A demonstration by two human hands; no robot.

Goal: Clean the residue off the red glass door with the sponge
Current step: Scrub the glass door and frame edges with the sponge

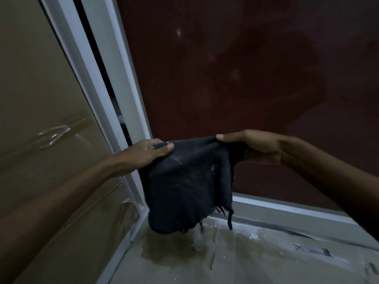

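Door [246, 78] glass at twelve o'clock is showing smears—both hands, left [148, 152] and right [258, 146], are pinching a dark cloth [188, 185]; no sponge visible.

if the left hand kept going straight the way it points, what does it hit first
The left hand points rightward, gripping the dark cloth; beyond that, likely the red glass door, though depth is unclear.

I see the floor [266, 263] covered with a pale protective sheet. On it lie a wet stain [164, 249] and white crumbs [251, 235] near the door frame [287, 214].
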